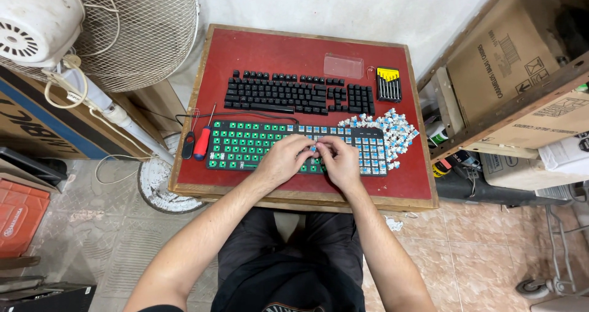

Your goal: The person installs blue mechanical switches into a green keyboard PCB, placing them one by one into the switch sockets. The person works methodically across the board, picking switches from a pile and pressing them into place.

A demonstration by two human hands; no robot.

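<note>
Both forearms reach forward and converge; left hand and right hand lie palm-down, fingertips meeting, fingers curled.

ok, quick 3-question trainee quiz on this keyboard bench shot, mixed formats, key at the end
1. True or false: both hands, the left hand and the right hand, rest on the stripped keyboard.
2. Where does the loose pile of blue switches lie? A) left of the stripped keyboard B) at its right end C) on the floor
3. Fill in: the keycaps are laid out on the red mat ____ the stripped keyboard, toward the wall.

Key: 1 true; 2 B; 3 beyond
</note>
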